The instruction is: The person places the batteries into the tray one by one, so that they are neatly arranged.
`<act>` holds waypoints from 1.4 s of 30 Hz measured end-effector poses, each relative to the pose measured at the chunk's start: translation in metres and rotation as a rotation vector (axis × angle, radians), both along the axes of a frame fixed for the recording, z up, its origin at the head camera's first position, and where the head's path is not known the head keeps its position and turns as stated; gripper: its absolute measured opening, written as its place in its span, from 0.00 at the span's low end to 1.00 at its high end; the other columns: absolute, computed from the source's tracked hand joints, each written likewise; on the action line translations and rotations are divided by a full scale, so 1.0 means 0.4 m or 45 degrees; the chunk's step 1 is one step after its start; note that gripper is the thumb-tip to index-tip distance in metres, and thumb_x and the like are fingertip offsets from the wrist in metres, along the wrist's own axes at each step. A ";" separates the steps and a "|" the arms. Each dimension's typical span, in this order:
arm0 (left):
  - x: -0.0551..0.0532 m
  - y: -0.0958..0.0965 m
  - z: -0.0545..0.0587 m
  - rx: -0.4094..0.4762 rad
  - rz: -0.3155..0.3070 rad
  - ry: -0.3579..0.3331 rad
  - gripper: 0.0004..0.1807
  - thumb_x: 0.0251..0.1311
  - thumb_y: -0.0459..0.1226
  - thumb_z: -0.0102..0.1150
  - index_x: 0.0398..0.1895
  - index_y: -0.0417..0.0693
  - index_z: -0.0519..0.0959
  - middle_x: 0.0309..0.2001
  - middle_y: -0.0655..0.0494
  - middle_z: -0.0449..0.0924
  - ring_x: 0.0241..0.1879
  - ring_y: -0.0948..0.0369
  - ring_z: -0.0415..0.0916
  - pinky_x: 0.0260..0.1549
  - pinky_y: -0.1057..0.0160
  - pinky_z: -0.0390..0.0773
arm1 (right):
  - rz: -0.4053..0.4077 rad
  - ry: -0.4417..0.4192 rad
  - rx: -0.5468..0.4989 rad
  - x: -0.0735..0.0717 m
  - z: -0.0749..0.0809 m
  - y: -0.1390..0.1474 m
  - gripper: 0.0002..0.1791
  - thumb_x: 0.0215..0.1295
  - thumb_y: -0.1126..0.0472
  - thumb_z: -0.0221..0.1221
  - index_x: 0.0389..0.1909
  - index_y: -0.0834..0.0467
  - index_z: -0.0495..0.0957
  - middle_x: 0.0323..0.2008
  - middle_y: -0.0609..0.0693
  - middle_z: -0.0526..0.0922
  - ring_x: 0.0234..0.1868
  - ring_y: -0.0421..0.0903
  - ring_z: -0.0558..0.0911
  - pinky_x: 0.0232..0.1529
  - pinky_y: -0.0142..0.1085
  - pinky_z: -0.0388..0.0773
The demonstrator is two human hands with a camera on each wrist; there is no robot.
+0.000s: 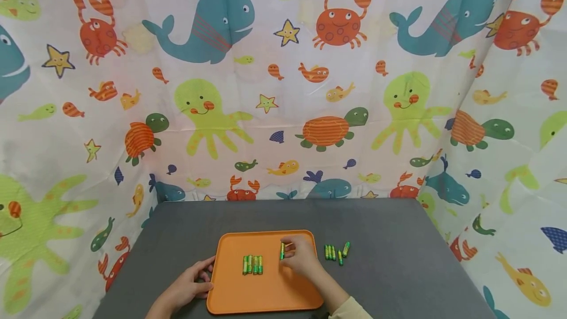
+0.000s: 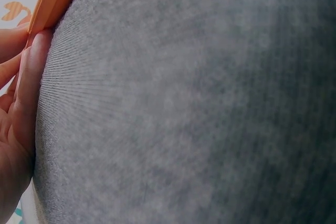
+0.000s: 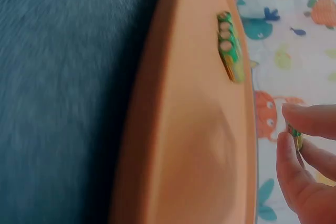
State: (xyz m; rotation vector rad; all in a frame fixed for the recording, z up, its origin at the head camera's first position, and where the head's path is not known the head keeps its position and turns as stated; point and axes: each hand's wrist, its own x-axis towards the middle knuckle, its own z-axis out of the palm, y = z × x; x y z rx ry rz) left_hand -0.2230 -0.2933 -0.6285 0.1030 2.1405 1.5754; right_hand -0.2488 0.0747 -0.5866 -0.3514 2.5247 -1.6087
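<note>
My right hand [image 1: 300,258] pinches a green and gold battery [image 1: 282,251] above the right part of an orange tray [image 1: 266,294]. In the right wrist view, that battery [image 3: 297,139] shows partly between the thumb and fingers. Several batteries [image 1: 252,265] of the same kind lie side by side in the tray, left of its middle. At the tray's left edge is my left hand [image 1: 188,282], its fingertips touching the outer rim. The left wrist view has the thumb [image 2: 39,51] against the tray's side wall [image 2: 55,1].
More green batteries [image 1: 330,252] lie on the grey tabletop [image 1: 376,279] just right of the tray, some side by side and others apart at angles. A curtain [image 1: 283,87] printed with sea animals encloses the table at the back and both sides.
</note>
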 end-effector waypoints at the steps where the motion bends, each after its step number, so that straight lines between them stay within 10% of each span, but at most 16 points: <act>1: 0.000 0.000 0.000 -0.003 0.006 -0.001 0.44 0.61 0.32 0.66 0.79 0.37 0.55 0.52 0.44 0.67 0.42 0.54 0.71 0.34 0.56 0.82 | 0.011 -0.010 -0.001 -0.001 -0.001 -0.009 0.32 0.51 0.77 0.71 0.60 0.66 0.77 0.52 0.61 0.77 0.46 0.57 0.82 0.40 0.43 0.83; 16: -0.001 0.004 -0.003 0.030 -0.011 -0.009 0.44 0.62 0.33 0.66 0.79 0.38 0.54 0.48 0.45 0.69 0.41 0.55 0.72 0.36 0.56 0.82 | 0.079 -0.112 0.126 -0.031 -0.070 -0.085 0.30 0.48 0.76 0.71 0.56 0.63 0.80 0.42 0.52 0.79 0.42 0.46 0.76 0.36 0.40 0.76; 42: -0.003 -0.001 0.000 0.029 0.018 -0.019 0.45 0.61 0.34 0.68 0.79 0.39 0.55 0.52 0.45 0.67 0.43 0.54 0.71 0.37 0.54 0.83 | 0.125 -0.092 0.093 -0.023 -0.062 -0.081 0.36 0.44 0.78 0.71 0.60 0.62 0.77 0.49 0.55 0.80 0.45 0.49 0.79 0.37 0.38 0.79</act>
